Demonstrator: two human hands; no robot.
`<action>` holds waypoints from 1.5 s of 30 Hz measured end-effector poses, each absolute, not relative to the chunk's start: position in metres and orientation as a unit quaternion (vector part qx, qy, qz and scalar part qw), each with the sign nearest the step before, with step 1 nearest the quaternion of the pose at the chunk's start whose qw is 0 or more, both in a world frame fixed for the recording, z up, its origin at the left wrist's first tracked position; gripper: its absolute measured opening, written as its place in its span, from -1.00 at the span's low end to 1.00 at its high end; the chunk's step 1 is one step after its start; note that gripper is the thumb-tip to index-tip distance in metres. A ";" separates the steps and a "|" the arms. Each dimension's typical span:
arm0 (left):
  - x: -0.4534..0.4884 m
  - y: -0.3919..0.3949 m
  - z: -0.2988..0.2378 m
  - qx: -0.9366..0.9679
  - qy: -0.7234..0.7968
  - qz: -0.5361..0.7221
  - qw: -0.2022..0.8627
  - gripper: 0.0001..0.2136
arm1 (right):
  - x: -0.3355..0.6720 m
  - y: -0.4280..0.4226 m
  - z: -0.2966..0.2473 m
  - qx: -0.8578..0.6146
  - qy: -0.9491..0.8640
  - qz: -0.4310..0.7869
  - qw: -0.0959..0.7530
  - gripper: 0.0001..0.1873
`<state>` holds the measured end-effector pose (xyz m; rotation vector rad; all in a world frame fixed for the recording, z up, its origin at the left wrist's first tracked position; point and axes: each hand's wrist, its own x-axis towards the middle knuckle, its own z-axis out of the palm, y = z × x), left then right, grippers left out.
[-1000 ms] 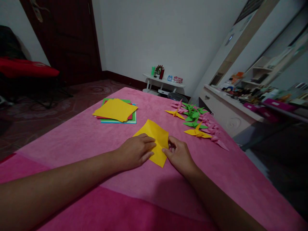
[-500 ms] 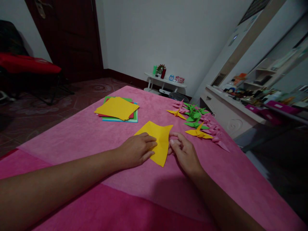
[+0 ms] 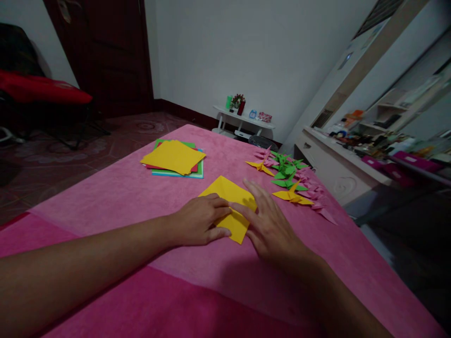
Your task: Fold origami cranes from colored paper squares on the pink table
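A sheet of yellow paper (image 3: 229, 188) lies on the pink cloth (image 3: 197, 281) in front of me, a corner toward me. My left hand (image 3: 206, 218) rests on its left part, palm down with the fingers stretched out. Over the right side of the sheet is my right hand (image 3: 268, 218), its fingers spread and partly covering the paper. The right thumb's contact with the paper's right edge is partly hidden.
Beyond my left hand lies a stack of coloured paper (image 3: 174, 157), yellow on top. To the right sit several folded paper cranes in green (image 3: 287, 169), yellow (image 3: 292, 195) and pink. A cluttered dresser (image 3: 331, 164) stands past the right edge.
My right hand has moved up and over the paper, its fingers opening out from a curl. The paper's raised right corner now lies flatter. My left hand stays nearly in place.
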<state>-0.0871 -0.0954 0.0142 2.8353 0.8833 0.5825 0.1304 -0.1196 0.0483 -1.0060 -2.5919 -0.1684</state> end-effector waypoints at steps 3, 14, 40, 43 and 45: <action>-0.090 -0.095 0.016 0.935 0.286 0.197 0.074 -0.39 | 0.131 -0.119 0.044 -0.337 -0.923 -0.057 0.177 -0.80; -0.098 -0.094 0.015 0.914 0.282 0.276 0.095 -0.57 | 0.159 -0.112 0.028 -0.294 -0.922 -0.077 0.240 -0.79; -0.098 -0.097 0.016 0.941 0.235 0.243 0.010 -0.83 | 0.152 -0.116 0.020 -0.274 -0.928 -0.049 0.250 -0.81; -0.102 -0.093 0.018 0.927 0.259 0.270 0.039 -0.86 | 0.157 -0.116 0.021 -0.270 -0.929 -0.038 0.249 -0.82; -0.105 -0.088 0.019 0.909 0.275 0.306 0.066 -0.79 | 0.158 -0.117 0.022 -0.264 -0.931 -0.032 0.249 -0.82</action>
